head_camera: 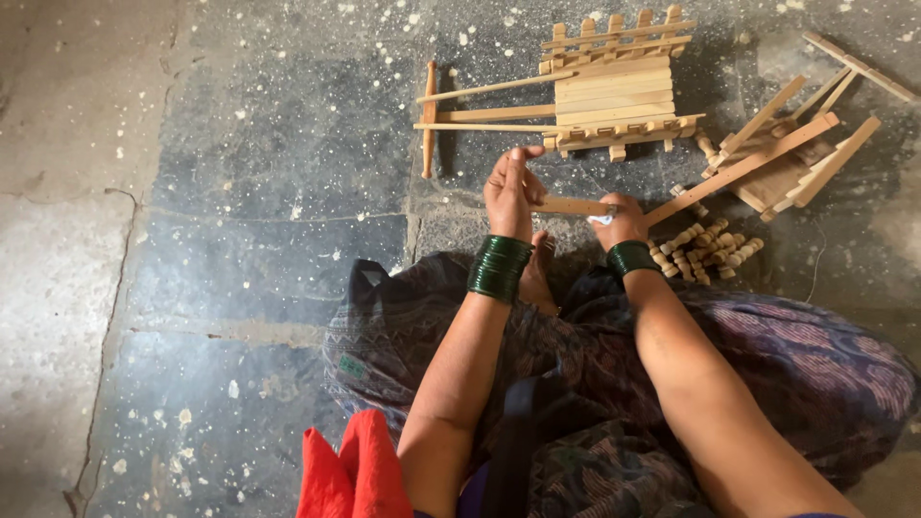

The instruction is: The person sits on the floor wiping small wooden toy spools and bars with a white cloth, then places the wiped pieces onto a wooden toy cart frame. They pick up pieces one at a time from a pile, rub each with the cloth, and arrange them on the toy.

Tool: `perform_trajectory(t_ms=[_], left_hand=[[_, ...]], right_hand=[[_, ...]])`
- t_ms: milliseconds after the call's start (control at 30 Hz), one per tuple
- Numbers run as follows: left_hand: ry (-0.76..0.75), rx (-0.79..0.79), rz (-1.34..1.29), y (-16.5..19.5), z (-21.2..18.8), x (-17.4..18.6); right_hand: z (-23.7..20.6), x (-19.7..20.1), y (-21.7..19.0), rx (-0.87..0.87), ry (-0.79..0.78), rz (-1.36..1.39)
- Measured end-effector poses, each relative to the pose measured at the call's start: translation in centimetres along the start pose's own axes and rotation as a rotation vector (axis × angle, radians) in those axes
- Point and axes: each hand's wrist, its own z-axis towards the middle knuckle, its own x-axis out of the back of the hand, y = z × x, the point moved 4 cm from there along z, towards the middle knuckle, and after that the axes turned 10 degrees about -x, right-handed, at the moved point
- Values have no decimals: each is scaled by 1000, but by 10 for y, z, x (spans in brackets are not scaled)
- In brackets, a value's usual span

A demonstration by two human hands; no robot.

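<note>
A flat wooden strip [568, 205] lies level above the floor [269, 192], spanning both hands. The left hand [510, 192] has its grip closed on the 9 o'clock end; the right hand [622, 221] clamps the 3 o'clock end. Small wooden pegs [705, 251] lie at 4 o'clock. A wooden toy cart [585, 91] stands at 12 o'clock; another assembly [782, 158] lies tilted at 2 o'clock.

You are working with a pale, bare wood strip [568, 205], matt and unpainted like the small cart [604, 91] and turned pegs [705, 251]. Your bangles [499, 268] shine glossy green. The stone floor [269, 192] looks rough, speckled, cracked.
</note>
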Motion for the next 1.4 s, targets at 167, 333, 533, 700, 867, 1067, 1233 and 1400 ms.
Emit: perform_trajectory(t_ms=[167,333,533,700,867,1067,1233,1400], left_hand=[[-7,-61,3,8,-11,-17],[-16,-76,19,14,-8,-25],[-20,-79,75,19,-10,-22],[-79,-82,1,16,-12,-26],[-98,-52,-8,14,-12,-22],[-79,-43,0,12,-7,-16],[-108,-60,-47,15,-7,-14],[-96,-96,57,18,-12,-19]], right_hand=[[-9,10,-20,295,182,133],[-42,23,-75,509,238,392],[-36,26,-69,401,169,406],[-17,11,-35,238,140,255],[-20,11,-37,199,177,265],[-22,13,-42,159,164,302],[-14,5,-26,71,114,328],[-11,2,-14,-30,20,207]])
